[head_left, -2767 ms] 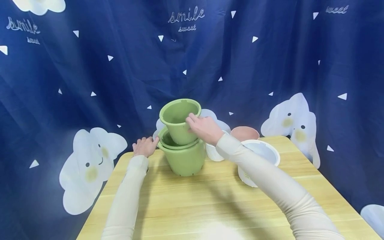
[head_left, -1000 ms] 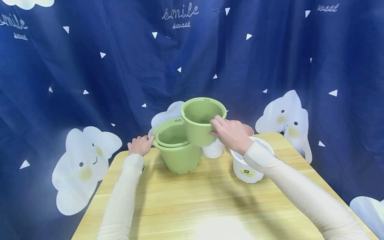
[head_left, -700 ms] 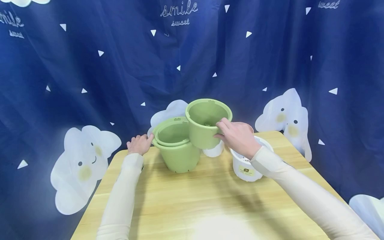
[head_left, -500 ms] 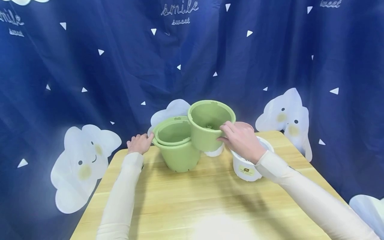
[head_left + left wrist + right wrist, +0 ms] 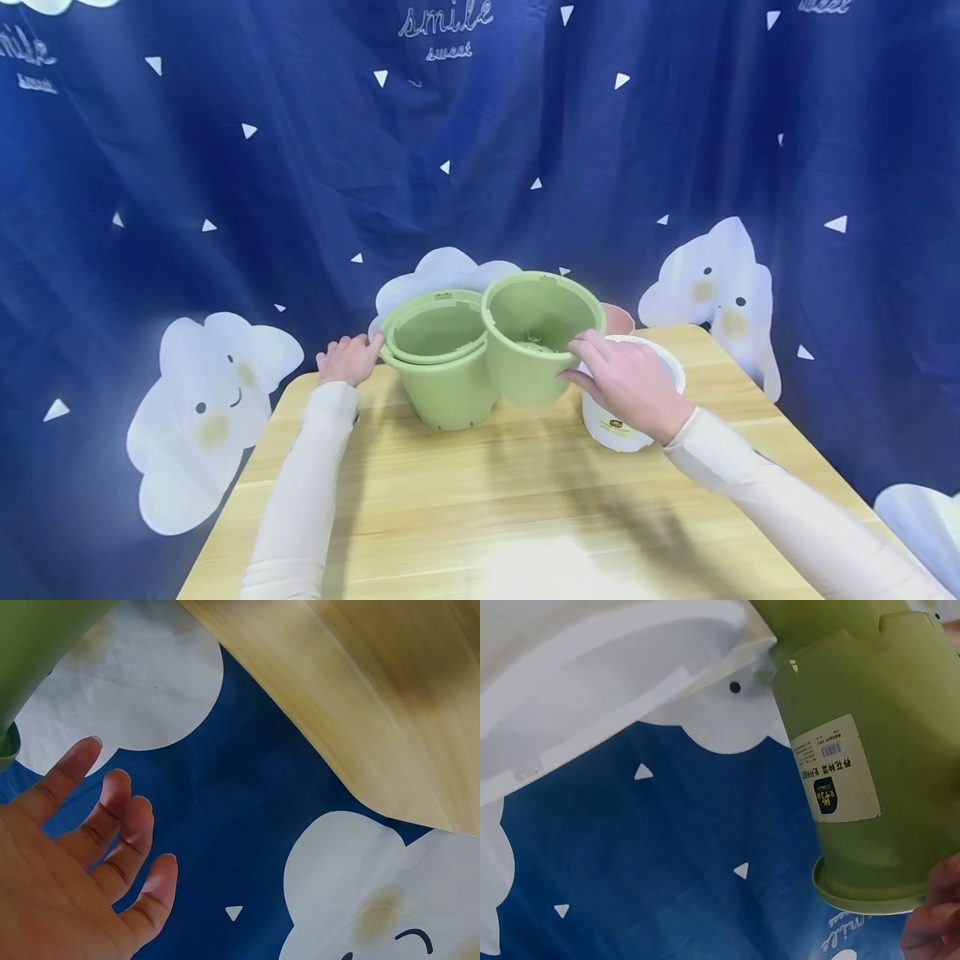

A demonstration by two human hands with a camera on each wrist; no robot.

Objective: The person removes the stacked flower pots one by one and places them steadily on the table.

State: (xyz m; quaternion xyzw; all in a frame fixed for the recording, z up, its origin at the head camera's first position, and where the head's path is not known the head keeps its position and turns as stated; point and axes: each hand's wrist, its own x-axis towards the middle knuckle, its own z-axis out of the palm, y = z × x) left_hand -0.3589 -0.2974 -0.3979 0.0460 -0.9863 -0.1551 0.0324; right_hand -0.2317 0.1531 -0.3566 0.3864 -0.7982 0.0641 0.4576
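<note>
In the head view my right hand (image 5: 630, 379) pinches the rim of a green flowerpot (image 5: 521, 371), fingers inside and thumb outside. The pot is held above the table, mouth up and slightly tilted. Its printed label (image 5: 836, 769) shows in the right wrist view. To its left stands a larger green flowerpot (image 5: 450, 400) with another green flowerpot (image 5: 438, 329) nested inside, and the held pot's side overlaps their rims. My left hand (image 5: 348, 360) has its thumb at the larger pot's left rim. The fingers (image 5: 135, 825) of that hand are loosely spread, gripping nothing.
On the right, a white pot (image 5: 611, 427) with a yellow label stands partly behind my right hand. Behind it shows a pink pot (image 5: 619, 318). The wooden table (image 5: 450, 517) ends at a blue curtain (image 5: 480, 125) with cloud prints.
My right hand has lifted the green flowerpot from the nested stack, carried it right and lowered it beside the stack. It now covers the small white pot behind. My left hand stays at the rim.
</note>
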